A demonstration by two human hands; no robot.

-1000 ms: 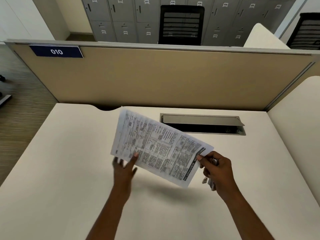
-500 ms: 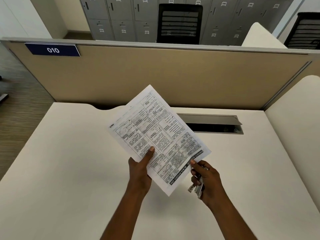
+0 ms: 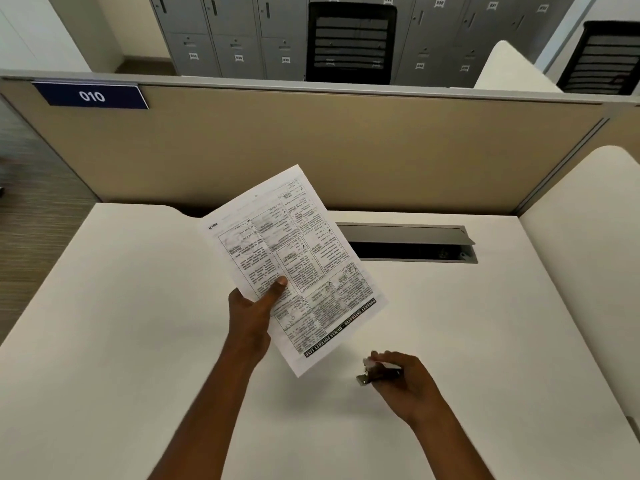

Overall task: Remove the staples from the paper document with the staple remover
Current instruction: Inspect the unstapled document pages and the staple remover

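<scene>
White printed paper document (image 3: 294,258) is held above the desk (image 3: 138,306), pinched at its left long edge by the left hand (image 3: 249,313). Its long axis slants from far-left to near-right, with the black headline band nearest. Below-right of that end and apart from it, the right hand (image 3: 405,386) curls around the staple remover (image 3: 372,374), whose blurred metal end faces the page. No staple is discernible.

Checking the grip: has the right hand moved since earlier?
Yes: the right hand left the paper, moving toward the person, away from the cable slot.
</scene>
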